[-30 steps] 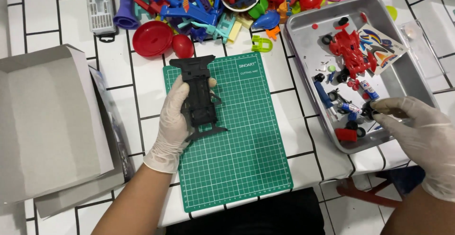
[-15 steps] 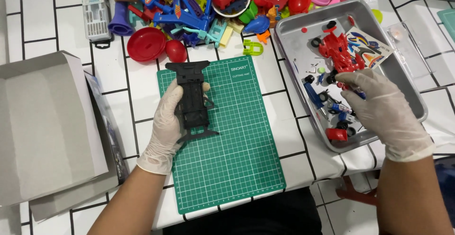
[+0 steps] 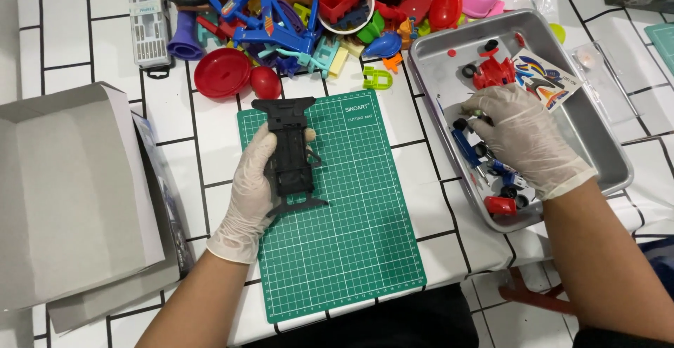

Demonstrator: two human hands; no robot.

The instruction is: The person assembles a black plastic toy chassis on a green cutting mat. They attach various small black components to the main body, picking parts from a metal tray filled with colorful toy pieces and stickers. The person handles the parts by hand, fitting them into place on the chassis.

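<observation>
Nearest, the green cutting mat (image 3: 337,250) lies flat on the white tiled table (image 3: 435,179). Left hand (image 3: 254,190), gloved, clasps the black toy car chassis (image 3: 289,153) from its left side; chassis rests lengthwise on the mat's upper left part. Right hand (image 3: 523,137), gloved, reaches palm-down into the metal tray (image 3: 604,165) right of the mat, fingertips among small parts; whether they pinch anything cannot be told. Red car body (image 3: 495,73) and sticker sheet (image 3: 546,78) lie in the tray's far part. Farthest: heap of coloured plastic toys (image 3: 309,18).
</observation>
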